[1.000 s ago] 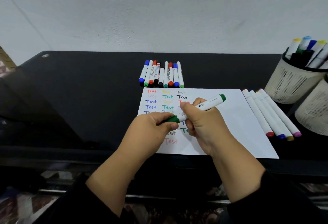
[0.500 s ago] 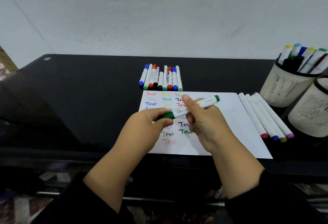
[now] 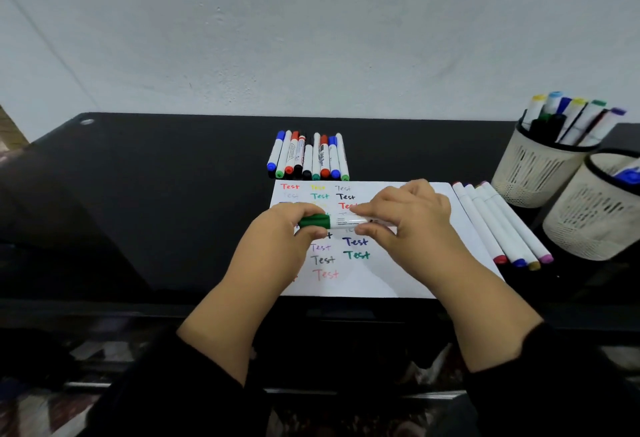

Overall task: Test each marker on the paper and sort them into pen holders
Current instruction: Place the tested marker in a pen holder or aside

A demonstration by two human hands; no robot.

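I hold a green marker (image 3: pixel 346 221) level above the white paper (image 3: pixel 415 274). My left hand (image 3: pixel 280 242) grips its green cap (image 3: pixel 313 221), and my right hand (image 3: pixel 412 218) pinches the white barrel. The paper carries several coloured "Test" words. A row of several markers (image 3: pixel 308 156) lies just beyond the paper. Several white-barrelled markers (image 3: pixel 498 222) lie at the paper's right edge. Two cream mesh pen holders stand at the right: the far holder (image 3: pixel 533 173) is full of markers, the near holder (image 3: pixel 588 225) shows one blue-tipped marker.
Everything rests on a black glossy desk (image 3: pixel 156 194) against a pale wall. The desk's front edge runs just below the paper. The two pen holders touch each other near the right frame edge.
The marker has tipped from slanting up-right to level. My hands have drawn slightly apart along it, and my right hand now covers its far end. The camera view also shifted right.
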